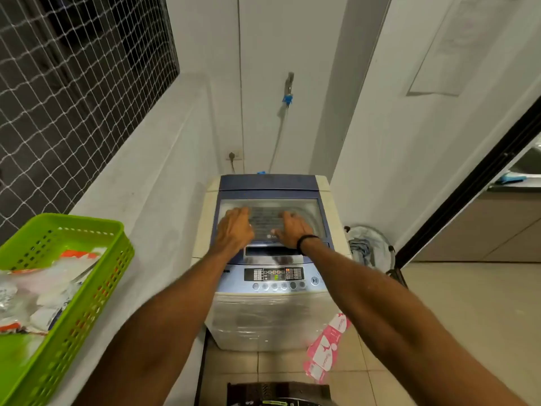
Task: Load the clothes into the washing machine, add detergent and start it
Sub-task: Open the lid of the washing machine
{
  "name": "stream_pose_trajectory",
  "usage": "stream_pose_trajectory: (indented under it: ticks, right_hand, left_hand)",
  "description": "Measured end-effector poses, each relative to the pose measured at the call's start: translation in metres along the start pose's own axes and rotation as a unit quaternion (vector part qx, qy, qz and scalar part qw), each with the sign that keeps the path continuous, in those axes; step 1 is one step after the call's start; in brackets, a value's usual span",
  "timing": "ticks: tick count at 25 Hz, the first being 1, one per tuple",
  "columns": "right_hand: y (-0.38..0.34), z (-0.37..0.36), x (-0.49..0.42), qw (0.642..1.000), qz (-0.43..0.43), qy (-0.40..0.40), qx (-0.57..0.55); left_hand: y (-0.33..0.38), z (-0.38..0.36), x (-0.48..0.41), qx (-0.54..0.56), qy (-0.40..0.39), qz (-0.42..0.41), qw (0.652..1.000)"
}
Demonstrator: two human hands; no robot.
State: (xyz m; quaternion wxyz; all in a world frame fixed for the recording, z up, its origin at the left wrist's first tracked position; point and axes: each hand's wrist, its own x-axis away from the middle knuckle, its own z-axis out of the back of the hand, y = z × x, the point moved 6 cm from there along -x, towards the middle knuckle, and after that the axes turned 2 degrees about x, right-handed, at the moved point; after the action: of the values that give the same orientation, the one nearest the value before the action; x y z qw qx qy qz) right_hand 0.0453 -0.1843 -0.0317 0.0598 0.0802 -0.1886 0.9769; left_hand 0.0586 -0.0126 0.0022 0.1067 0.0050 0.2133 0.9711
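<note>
Left hand (pixel 235 230) and right hand (pixel 293 232) lie flat on the washer (pixel 272 317) lid (pixel 306 207), holding nothing. Lid down. Hamper (pixel 366 249) with cloth sits right of the right hand, so loading likely pending. Lift the lid evenly by its near edge.

Walls: plain white all round, and up the back wall (pixel 205 39) runs a thin vertical conduit (pixel 240 83).
Window: high on the left, dark behind a white mesh net (pixel 73 83).
Ledge: a white sill (pixel 152 171) runs along below that window.
Socket: low on the back wall, a wall socket (pixel 234 156) with a plug in it.
Tap: a tap (pixel 289 83) higher up, blue fitting under it, pale hose dropping down.
Right wall: a pale sheet of paper (pixel 448 45) lies flat against it.
Doorway: a black door frame (pixel 468 197) on the right, a bench (pixel 497 218) beyond it.
Floor: beige floor tiles (pixel 468 317), darker grout lines.
Light: soft and even.
</note>
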Motion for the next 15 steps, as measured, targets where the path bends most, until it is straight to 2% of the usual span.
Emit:
stream_pose_trajectory:
  ticks: [2, 4, 9, 13, 15]
  right_hand:
    - [0.010, -0.032, 0.001, 0.996, -0.018, -0.084, 0.008]
    - [0.025, -0.060, 0.009, 0.990, -0.037, -0.134, 0.025]
    - [0.040, -0.094, -0.003, 0.974, -0.020, -0.198, 0.107]
    - [0.049, -0.106, -0.020, 0.963, -0.003, -0.234, 0.134]
    - [0.047, -0.100, -0.031, 0.956, 0.023, -0.245, 0.157]
  left_hand:
    - [-0.010, -0.034, 0.001, -0.008, -0.087, -0.001, 0.996]
    - [-0.022, -0.073, 0.007, -0.045, -0.157, -0.006, 0.987]
    - [-0.045, -0.135, 0.000, -0.054, -0.250, -0.008, 0.967]
    - [-0.045, -0.144, 0.002, -0.075, -0.272, 0.014, 0.959]
    - [-0.033, -0.134, -0.004, -0.127, -0.262, 0.004, 0.957]
